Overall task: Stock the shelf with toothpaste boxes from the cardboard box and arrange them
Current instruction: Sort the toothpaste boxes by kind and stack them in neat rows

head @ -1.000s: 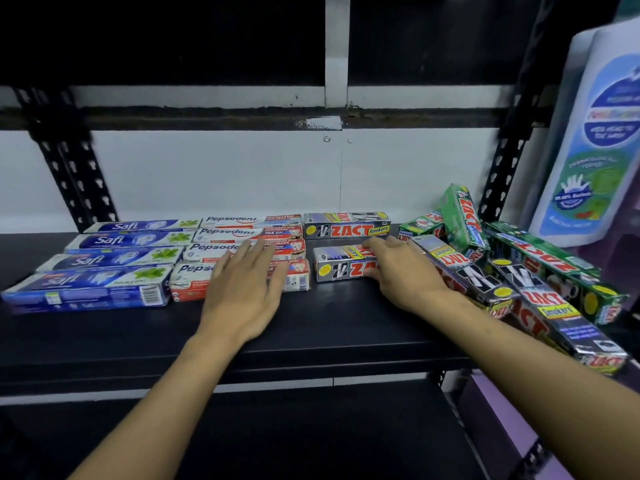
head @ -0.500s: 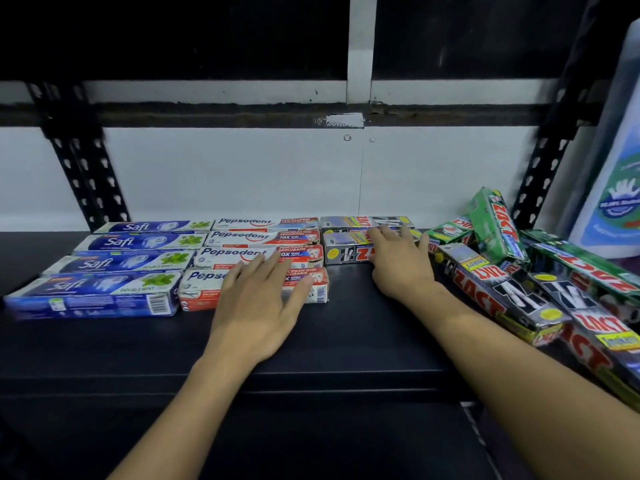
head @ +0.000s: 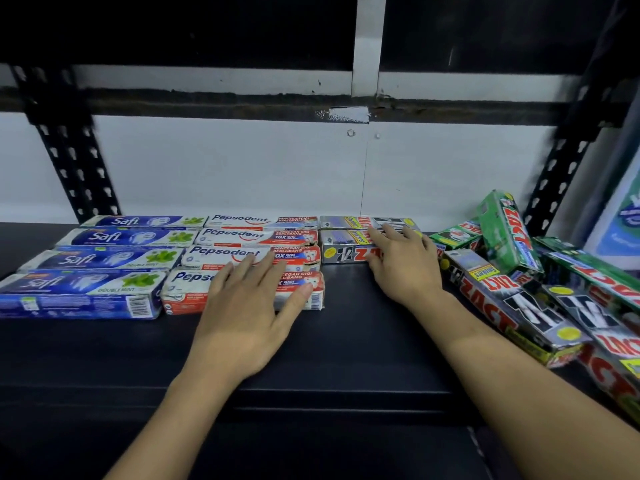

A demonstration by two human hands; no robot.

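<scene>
Left hand [head: 249, 317] lies flat, fingers spread, on the front Pepsodent box [head: 185, 291]. Right hand [head: 403, 268] presses straight fingers on a Zact box [head: 344, 253] near the shelf's [head: 346, 341] back edge.

four Safi boxes [head: 104, 259], four Pepsodent boxes [head: 239, 237]

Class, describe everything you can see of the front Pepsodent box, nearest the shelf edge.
The front Pepsodent box is a long red-and-white carton, seemingly card, with scuffed edges. It lies flat on the black shelf, frontmost of four Pepsodent boxes, beside a blue Safi box. The left hand rests flat across its middle, hiding part of the name.
</scene>
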